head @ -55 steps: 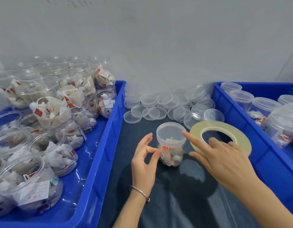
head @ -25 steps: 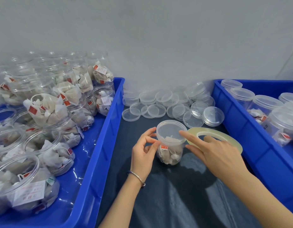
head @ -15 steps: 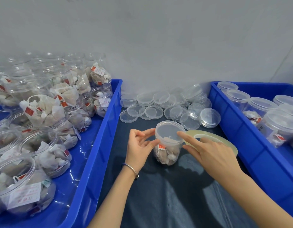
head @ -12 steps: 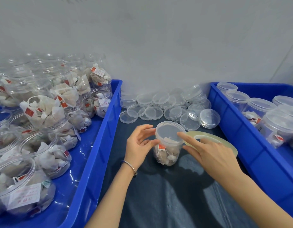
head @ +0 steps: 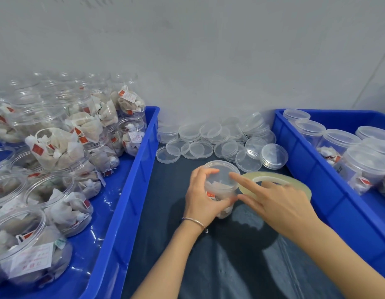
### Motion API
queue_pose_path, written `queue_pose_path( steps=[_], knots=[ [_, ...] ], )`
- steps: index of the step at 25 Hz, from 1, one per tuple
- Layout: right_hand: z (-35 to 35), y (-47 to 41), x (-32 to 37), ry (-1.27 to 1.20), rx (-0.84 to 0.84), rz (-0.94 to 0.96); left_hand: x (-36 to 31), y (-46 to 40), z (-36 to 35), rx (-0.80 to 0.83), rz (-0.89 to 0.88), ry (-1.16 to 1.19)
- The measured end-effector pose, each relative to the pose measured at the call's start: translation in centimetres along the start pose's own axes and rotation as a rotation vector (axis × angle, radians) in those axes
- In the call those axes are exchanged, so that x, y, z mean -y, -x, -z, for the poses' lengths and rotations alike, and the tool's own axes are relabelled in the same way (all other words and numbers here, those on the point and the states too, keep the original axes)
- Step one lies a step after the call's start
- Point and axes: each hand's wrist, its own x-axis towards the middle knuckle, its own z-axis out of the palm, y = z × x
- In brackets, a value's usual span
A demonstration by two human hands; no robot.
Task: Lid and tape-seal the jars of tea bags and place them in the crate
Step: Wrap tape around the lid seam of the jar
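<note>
A small clear jar of tea bags (head: pixel 222 184) with its lid on stands on the dark mat between two blue crates. My left hand (head: pixel 200 197) grips its left side, fingers curled over the lid's rim. My right hand (head: pixel 275 201) holds a roll of clear tape (head: pixel 295 182) tilted just right of the jar, with a finger through its hole. Its index finger lies on the lid's edge and its thumb touches the jar's side. The right crate (head: pixel 306 169) holds lidded jars (head: pixel 340 141).
The left crate (head: pixel 131 190) is packed with open jars of tea bags (head: pixel 57 152), some stacked. Several loose clear lids (head: pixel 209 137) lie piled on the dark mat (head: pixel 230 266) against the grey wall, between the crates.
My left hand went from pinching near the jar's rim to wrapping round the jar. My right hand and the tape roll moved closer, the index finger now on the lid.
</note>
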Motion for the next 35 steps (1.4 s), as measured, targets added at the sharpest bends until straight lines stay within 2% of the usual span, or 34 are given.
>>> queue_pose_path(
  steps=[2, 6, 11, 14, 18, 26, 35],
  knots=[
    [1.1, 0.1, -1.2, 0.013, 0.010, -0.037, 0.5, -0.6, 0.6, 0.047, 0.012, 0.028],
    [3.1, 0.7, -3.2, -0.001, 0.216, -0.060, 0.7, -1.0, 1.6, 0.110, 0.048, 0.089],
    [3.8, 2.2, -5.7, 0.097, 0.273, -0.157, 0.9, -1.1, 1.9, 0.120, 0.069, 0.133],
    [3.0, 1.7, -7.0, 0.043, 0.234, -0.240, 1.0, -1.1, 1.9, 0.131, 0.060, 0.136],
    [0.9, -1.0, -7.6, -0.058, 0.097, -0.314, 1.1, -1.2, 2.1, 0.134, 0.061, 0.120],
    [-2.8, -7.2, -6.5, -0.166, 0.229, -0.280, 1.4, -1.3, 2.4, 0.172, 0.099, 0.168],
    [-2.7, -9.8, -3.8, -0.232, 0.180, -0.206, 1.3, -1.3, 2.9, 0.254, 0.125, 0.222]
  ],
)
